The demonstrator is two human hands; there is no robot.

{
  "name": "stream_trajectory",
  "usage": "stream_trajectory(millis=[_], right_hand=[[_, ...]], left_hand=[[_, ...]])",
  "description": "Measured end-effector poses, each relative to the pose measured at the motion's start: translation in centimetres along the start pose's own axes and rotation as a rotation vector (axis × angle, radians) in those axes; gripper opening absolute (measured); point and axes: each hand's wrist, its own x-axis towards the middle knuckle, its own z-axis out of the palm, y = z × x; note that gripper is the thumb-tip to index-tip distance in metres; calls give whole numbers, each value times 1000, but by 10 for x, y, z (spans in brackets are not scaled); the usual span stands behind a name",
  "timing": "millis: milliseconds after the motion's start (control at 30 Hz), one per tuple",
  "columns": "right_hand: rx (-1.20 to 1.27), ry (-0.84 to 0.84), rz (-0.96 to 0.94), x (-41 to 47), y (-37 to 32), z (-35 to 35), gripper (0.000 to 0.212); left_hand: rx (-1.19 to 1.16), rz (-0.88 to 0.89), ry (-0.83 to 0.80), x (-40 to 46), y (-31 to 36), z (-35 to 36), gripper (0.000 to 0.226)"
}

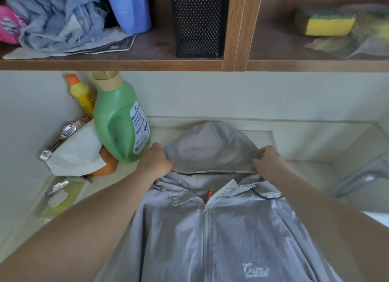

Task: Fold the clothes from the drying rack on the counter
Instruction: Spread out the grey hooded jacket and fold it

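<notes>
Closest in – grey jacket (221, 235) flat on the pale counter (299, 168), front up, zip closed to just under the collar, white script logo low on the chest. Long axis runs straight away from the camera, hem end nearest, hood (210, 149) at the far end pointing twd the wall. Red tag at the neck, dark drawstring looped on the right. Fabric thin, lightly creased. Left hand (156, 163) pinching the hood's left edge, fingers curled on the cloth; right hand (270, 163) pinching the right edge – hood spread between them. Beyond left: green bottle (120, 124), yellow bottle (81, 94). Above, shelf (126, 64) w/ sponge (328, 23).
</notes>
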Motion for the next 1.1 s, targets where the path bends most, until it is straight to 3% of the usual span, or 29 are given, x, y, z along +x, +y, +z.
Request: stream_trajectory(millis=[133,300,433,600,767,867,1000,1100], right_hand=[[5,-43,43,4,-6,-7,60],[-74,18,-82,-1,-15,-28,25],[16,110,-116,-22,-21,-48,19],[106,179,-177,-63,-14,-63,5],[280,78,-81,-114,6,-57,15],[281,7,-56,-141,26,-47,23],[43,0,-173,-163,63,-37,20],[-46,-33,-238,-183,85,-30,35]], left_hand=[[-143,-114,-128,5,3,-15,34],[-346,-32,-24,-2,4,-39,18],[-245,88,90,-24,5,-66,25],[-127,160,107,-67,-2,-88,20],[-180,103,29,-120,-17,-80,19],[-101,158,30,-152,-27,-69,24],[-68,210,13,-183,-47,-48,38],[-54,216,18,-201,-61,-34,39]])
